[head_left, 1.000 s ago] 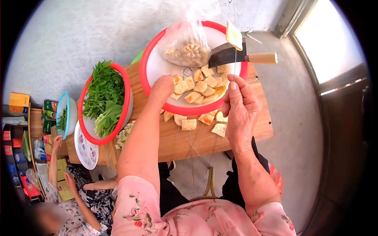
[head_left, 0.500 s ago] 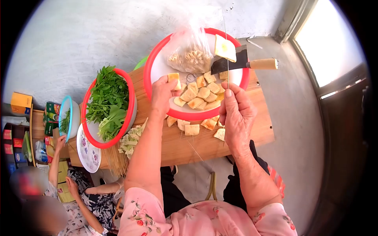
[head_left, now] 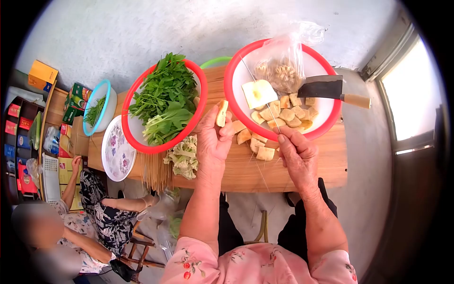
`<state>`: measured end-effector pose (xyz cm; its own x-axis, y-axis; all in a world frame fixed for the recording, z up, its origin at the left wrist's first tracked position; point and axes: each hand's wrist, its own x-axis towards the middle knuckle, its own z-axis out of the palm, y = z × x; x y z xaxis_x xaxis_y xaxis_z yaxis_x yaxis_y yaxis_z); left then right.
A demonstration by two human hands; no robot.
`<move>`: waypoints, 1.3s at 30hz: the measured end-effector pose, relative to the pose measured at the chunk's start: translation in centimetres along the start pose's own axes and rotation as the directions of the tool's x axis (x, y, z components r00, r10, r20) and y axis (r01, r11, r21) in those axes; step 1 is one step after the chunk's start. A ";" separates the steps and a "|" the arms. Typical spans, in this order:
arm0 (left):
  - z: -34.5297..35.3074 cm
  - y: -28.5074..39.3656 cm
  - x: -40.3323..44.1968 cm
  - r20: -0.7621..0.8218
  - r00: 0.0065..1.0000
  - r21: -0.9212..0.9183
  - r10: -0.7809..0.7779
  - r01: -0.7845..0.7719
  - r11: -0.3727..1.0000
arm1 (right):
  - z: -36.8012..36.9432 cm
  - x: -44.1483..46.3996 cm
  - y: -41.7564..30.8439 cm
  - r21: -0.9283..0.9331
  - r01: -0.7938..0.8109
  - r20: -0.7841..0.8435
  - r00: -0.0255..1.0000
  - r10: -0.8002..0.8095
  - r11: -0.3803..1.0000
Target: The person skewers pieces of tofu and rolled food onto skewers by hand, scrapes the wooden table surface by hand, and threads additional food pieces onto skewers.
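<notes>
In my left hand, thumb and fingers grip a pale piece of tofu with a browned edge, raised in front of the table. Between the thumb and fingers of my right hand is a thin skewer slanting up to the left. A flat, pale square piece is threaded on it, over the edge of the red-rimmed basin. Inside the basin lie several browned tofu chunks, a clear plastic bag with pale contents, and a cleaver resting across the rim.
Skewered pieces lie along the wooden table. To the left are a basin of greens, cauliflower, bamboo sticks, a floral plate and a blue-rimmed bowl. A seated person is at lower left.
The skewer has tipped from upright to leaning left, bringing its piece nearer my left hand. The left-hand piece now appears edge-on. My view has shifted; the other person's hand has left the blue-rimmed bowl.
</notes>
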<state>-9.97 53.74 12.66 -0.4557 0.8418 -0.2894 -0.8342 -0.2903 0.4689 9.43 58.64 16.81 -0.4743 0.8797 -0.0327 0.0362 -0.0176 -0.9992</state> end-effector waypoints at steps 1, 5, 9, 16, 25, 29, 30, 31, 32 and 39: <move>-0.2 0.2 0.0 -0.002 1.000 -0.003 0.006 -0.006 1.000 | 0.1 0.0 -0.1 -0.001 0.001 0.007 1.000 -0.001 1.000; -0.9 1.1 -0.3 0.019 0.993 -0.022 0.113 -0.113 0.993 | 0.4 0.1 -0.2 -0.067 0.008 0.097 0.995 -0.002 0.998; -0.6 1.3 -0.6 -0.089 0.973 0.072 0.213 -0.207 0.976 | 0.9 0.0 0.9 -0.167 0.079 0.116 0.991 -0.060 0.983; -1.1 1.5 -0.5 -0.136 0.942 0.133 0.308 -0.290 0.948 | 0.8 0.3 1.1 -0.231 0.163 0.191 0.974 -0.120 0.959; -2.1 2.0 0.1 -0.313 0.890 0.153 0.331 -0.296 0.943 | -0.3 0.0 0.5 -0.383 0.145 0.267 0.963 -0.042 0.912; -2.6 1.9 0.3 -0.314 0.887 0.154 0.339 -0.305 0.940 | 0.0 -0.1 0.9 -0.409 0.216 0.315 0.945 -0.085 0.887; -2.5 1.9 0.3 -0.314 0.887 0.153 0.338 -0.304 0.940 | 0.1 -0.1 1.1 -0.412 0.238 0.323 0.941 -0.103 0.880; -2.4 1.8 0.4 -0.315 0.887 0.164 0.338 -0.300 0.940 | 0.2 -0.1 1.2 -0.413 0.236 0.322 0.941 -0.102 0.880; -2.3 1.8 0.3 -0.316 0.887 0.175 0.338 -0.295 0.939 | 0.4 -0.2 1.2 -0.414 0.248 0.307 0.944 -0.122 0.876; -1.6 1.5 0.0 -0.288 0.871 0.241 0.398 -0.336 0.910 | 0.4 0.0 0.7 -0.438 0.209 0.311 0.948 -0.071 0.874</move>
<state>-11.77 52.58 12.01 -0.8185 0.4865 -0.3056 -0.5310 -0.4375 0.7257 9.10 58.48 16.08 -0.7255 0.6875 0.0325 0.3179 0.3767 -0.8701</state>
